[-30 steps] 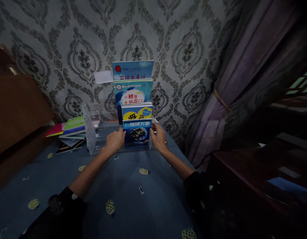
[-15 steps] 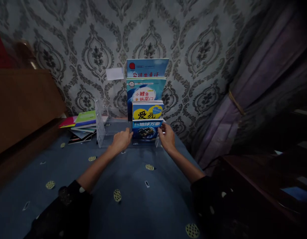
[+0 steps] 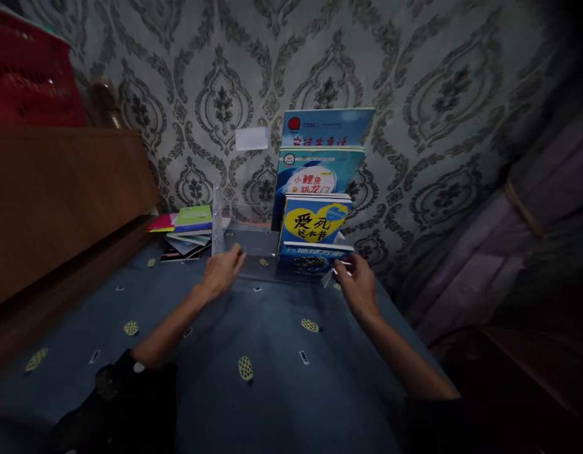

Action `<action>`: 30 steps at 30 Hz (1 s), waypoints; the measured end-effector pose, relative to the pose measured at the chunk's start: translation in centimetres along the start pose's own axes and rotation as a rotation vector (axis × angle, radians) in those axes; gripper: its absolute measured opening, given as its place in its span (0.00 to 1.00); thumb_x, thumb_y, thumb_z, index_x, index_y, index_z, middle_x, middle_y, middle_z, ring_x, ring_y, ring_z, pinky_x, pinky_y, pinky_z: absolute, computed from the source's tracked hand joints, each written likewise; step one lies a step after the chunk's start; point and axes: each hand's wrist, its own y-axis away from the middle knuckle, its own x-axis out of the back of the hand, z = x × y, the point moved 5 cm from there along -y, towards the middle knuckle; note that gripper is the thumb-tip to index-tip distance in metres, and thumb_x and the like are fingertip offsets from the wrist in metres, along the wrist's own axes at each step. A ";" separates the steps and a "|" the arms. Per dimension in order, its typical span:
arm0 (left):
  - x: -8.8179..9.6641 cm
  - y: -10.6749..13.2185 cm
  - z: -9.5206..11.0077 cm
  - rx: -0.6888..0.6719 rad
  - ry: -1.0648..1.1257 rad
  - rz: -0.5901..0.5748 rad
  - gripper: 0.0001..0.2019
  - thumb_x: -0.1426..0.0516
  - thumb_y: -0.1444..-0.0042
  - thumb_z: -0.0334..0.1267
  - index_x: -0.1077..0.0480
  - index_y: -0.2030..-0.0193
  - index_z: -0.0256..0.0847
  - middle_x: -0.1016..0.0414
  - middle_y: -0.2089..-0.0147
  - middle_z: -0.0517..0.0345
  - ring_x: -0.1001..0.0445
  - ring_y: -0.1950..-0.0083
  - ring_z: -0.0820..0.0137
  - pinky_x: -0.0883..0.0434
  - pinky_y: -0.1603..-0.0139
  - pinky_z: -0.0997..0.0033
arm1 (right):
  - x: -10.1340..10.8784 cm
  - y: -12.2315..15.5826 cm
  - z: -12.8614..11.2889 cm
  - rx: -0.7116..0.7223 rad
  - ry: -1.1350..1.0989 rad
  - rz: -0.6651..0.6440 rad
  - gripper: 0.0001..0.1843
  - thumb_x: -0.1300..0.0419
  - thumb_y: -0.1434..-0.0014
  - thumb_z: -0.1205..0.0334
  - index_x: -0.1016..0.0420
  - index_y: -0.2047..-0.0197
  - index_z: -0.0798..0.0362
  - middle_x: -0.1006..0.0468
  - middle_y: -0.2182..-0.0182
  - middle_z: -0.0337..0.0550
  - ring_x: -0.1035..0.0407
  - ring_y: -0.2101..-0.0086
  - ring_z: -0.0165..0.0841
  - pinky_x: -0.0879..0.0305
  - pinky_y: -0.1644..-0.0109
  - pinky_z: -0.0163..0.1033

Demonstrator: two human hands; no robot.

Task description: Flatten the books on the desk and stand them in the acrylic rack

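A clear tiered book rack (image 3: 217,221) stands on the cloth-covered surface against the wall. Its right side holds blue-covered books in steps: a tall one (image 3: 327,126) at the back, a teal one (image 3: 348,165) before it, then one with a yellow heart (image 3: 313,221). On the lowest tier is a dark blue book (image 3: 310,258) with an earth picture. My right hand (image 3: 360,284) grips its right edge between thumb and fingers. My left hand (image 3: 221,272) is apart from the books, fingers curled, in front of the rack's left part; nothing shows in it.
Left of the rack lies a pile of thin books and notebooks (image 3: 192,217). A wooden cabinet (image 3: 74,189) with a red bag (image 3: 31,75) on top stands at far left. A curtain (image 3: 490,252) hangs at right. A white card (image 3: 252,139) is behind the rack.
My left hand has moved away from the front book to the left. The front book sits lower, showing more of the yellow-heart cover, with my right hand still on it. The view has shifted left.
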 end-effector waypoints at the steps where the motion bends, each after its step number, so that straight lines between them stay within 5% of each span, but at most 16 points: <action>1: 0.6 -0.1 -1.7 0.039 0.000 0.053 0.13 0.55 0.28 0.44 0.32 0.49 0.44 0.19 0.60 0.54 0.20 0.59 0.62 0.34 0.61 0.70 | 0.1 0.2 -0.1 -0.020 -0.022 -0.010 0.25 0.42 0.41 0.45 0.26 0.47 0.52 0.23 0.59 0.50 0.24 0.64 0.41 0.22 0.67 0.45; 6: 2.6 -2.1 -10.5 0.213 -0.153 0.232 0.15 0.54 0.30 0.42 0.32 0.46 0.41 0.21 0.52 0.46 0.23 0.49 0.57 0.30 0.53 0.65 | 0.6 1.0 -1.1 -0.092 -0.103 -0.046 0.27 0.39 0.44 0.42 0.25 0.49 0.52 0.22 0.58 0.49 0.24 0.64 0.40 0.23 0.66 0.43; 11: 1.0 -5.7 -16.2 0.173 -0.303 0.148 0.23 0.48 0.33 0.42 0.38 0.35 0.35 0.33 0.33 0.37 0.38 0.31 0.51 0.36 0.35 0.50 | 1.5 2.5 -1.7 -0.190 -0.138 -0.030 0.33 0.36 0.47 0.39 0.26 0.45 0.53 0.22 0.54 0.52 0.24 0.61 0.42 0.23 0.65 0.44; 15: -0.8 -8.3 -18.3 0.099 -0.327 0.030 0.28 0.48 0.32 0.45 0.45 0.29 0.36 0.44 0.26 0.38 0.49 0.24 0.50 0.47 0.29 0.38 | 2.3 5.0 -0.6 -0.290 -0.131 -0.042 0.39 0.35 0.50 0.38 0.27 0.42 0.54 0.23 0.49 0.55 0.23 0.55 0.46 0.22 0.60 0.45; 19: -1.5 -9.7 -19.6 0.034 -0.316 -0.024 0.27 0.47 0.32 0.43 0.44 0.29 0.39 0.42 0.27 0.38 0.46 0.25 0.50 0.45 0.31 0.35 | 2.9 8.1 1.6 -0.351 -0.065 -0.037 0.38 0.36 0.53 0.36 0.23 0.46 0.53 0.19 0.52 0.54 0.23 0.55 0.48 0.23 0.56 0.47; 26: -0.9 -9.2 -21.3 -0.059 -0.303 -0.046 0.22 0.46 0.36 0.35 0.36 0.34 0.45 0.33 0.32 0.46 0.35 0.32 0.56 0.38 0.34 0.50 | 2.0 11.6 1.8 -0.357 0.054 -0.197 0.32 0.38 0.51 0.37 0.19 0.52 0.52 0.17 0.58 0.52 0.22 0.61 0.45 0.25 0.57 0.46; 30: -0.2 -9.2 -21.7 -0.078 -0.289 -0.070 0.20 0.47 0.34 0.43 0.32 0.37 0.45 0.29 0.35 0.49 0.32 0.34 0.59 0.35 0.38 0.62 | 0.8 12.2 0.3 -0.284 0.060 -0.250 0.27 0.39 0.51 0.39 0.18 0.57 0.51 0.18 0.60 0.50 0.22 0.62 0.45 0.24 0.56 0.47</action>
